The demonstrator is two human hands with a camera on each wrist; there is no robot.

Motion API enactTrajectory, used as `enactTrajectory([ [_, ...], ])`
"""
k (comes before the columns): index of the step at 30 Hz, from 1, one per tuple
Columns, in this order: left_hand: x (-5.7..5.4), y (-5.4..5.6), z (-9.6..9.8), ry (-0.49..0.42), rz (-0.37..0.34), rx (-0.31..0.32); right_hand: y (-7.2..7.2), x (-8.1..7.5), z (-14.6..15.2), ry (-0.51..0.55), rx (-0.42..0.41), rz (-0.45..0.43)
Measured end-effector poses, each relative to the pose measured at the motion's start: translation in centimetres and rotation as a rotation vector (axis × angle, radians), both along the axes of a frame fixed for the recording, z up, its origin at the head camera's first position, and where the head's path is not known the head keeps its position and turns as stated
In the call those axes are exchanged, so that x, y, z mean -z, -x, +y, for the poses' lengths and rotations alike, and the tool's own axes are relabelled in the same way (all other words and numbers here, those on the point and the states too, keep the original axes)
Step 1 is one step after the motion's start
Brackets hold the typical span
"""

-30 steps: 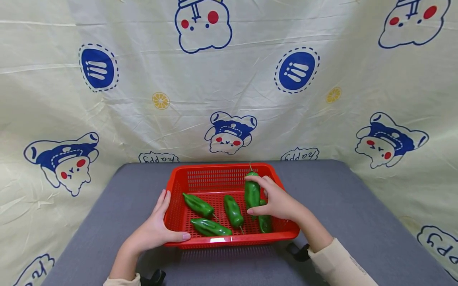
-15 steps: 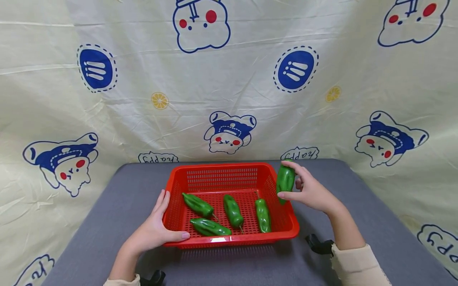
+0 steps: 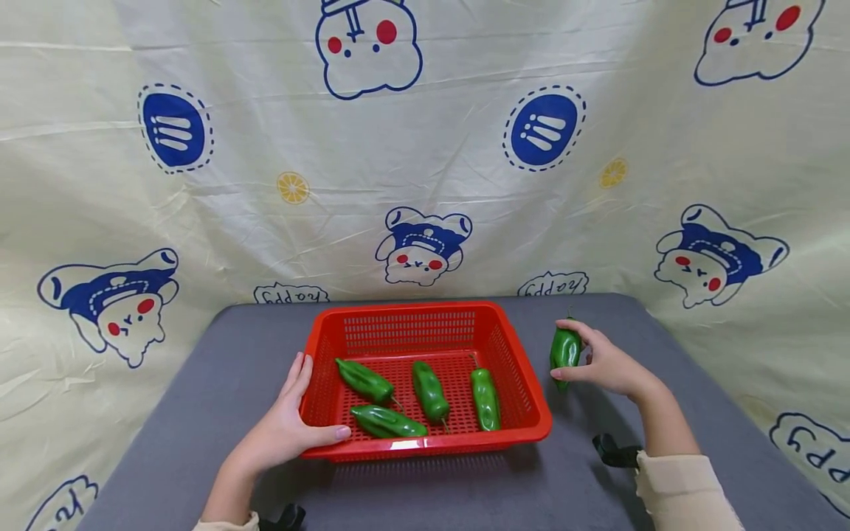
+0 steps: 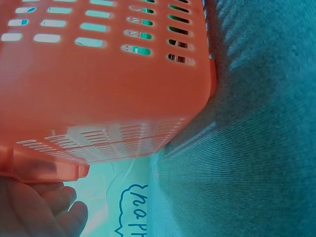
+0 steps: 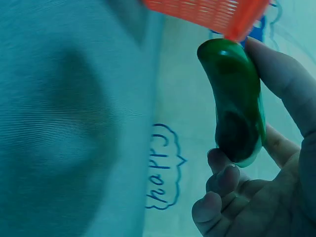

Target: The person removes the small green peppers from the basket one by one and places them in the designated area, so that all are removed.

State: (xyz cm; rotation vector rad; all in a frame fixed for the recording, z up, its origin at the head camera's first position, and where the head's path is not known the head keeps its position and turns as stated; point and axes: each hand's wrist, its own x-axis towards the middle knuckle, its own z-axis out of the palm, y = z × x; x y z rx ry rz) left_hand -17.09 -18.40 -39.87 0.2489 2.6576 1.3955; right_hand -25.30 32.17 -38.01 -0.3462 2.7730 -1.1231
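Head view. A person sits or stands at a table with a grey cloth-like top (image 3: 425, 498), behind it a pale wrinkled sheet (image 3: 232, 221) printed with blue cartoon bears. On the table, a red plastic basket (image 3: 458, 443), rectangular, walls and floor pierced with slots. Left hand (image 3: 282, 428) at the basket's near left corner: thumb laid along the near rim, fingers straight up against the left side, thumb and fingers spread apart. Right hand (image 3: 611, 363) to the right of the basket, thumb and fingertips clamped on a long glossy green pepper (image 3: 564, 348), stem toward the far side. In the basket, four more green peppers: one slanting at left rear (image 3: 365, 381), one at left front (image 3: 388, 422), one near the middle (image 3: 430, 392), one toward the right (image 3: 486, 400). Cream sleeves (image 3: 684, 487) at both wrists.

Left wrist view. Basket's outer wall fills the upper left; bits of green show through the slots. Fingertips just beside the rim; thumb I cannot make out here.

Right wrist view. Pepper pinched between thumb and fingers, the other fingers curled below it. Sheet visible between pepper and tabletop. Dark shadow falls on the cloth; basket corner near the pepper's upper end.
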Motion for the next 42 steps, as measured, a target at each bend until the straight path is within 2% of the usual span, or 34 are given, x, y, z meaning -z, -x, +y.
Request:
enactTrajectory([
  [6,0.2,0.0,0.1,-0.008,0.008,-0.018,0.6,2.1,-0.1,-0.06,-0.002,-0.067],
  [12,0.3,0.0,0.2,0.001,0.038,-0.03,0.6,3.6,-0.4,-0.153,-0.009,-0.078],
  [19,0.5,0.1,0.2,0.004,0.063,-0.035,0.6,3.9,-0.3,-0.241,0.01,-0.099],
  [24,0.6,0.2,0.2,0.01,0.061,-0.06,0.4,3.3,-0.7,-0.274,0.061,-0.084],
  [28,0.9,0.2,0.1,-0.03,0.083,-0.073,0.4,2.1,-1.7,-0.238,0.081,0.025],
  [34,1.2,0.1,0.1,-0.092,0.123,-0.074,0.4,-0.1,-3.9,-0.153,0.033,0.169],
  [42,1.3,0.2,0.2,-0.14,0.123,-0.077,0.8,-2.1,-6.8,-0.12,-0.026,0.197],
])
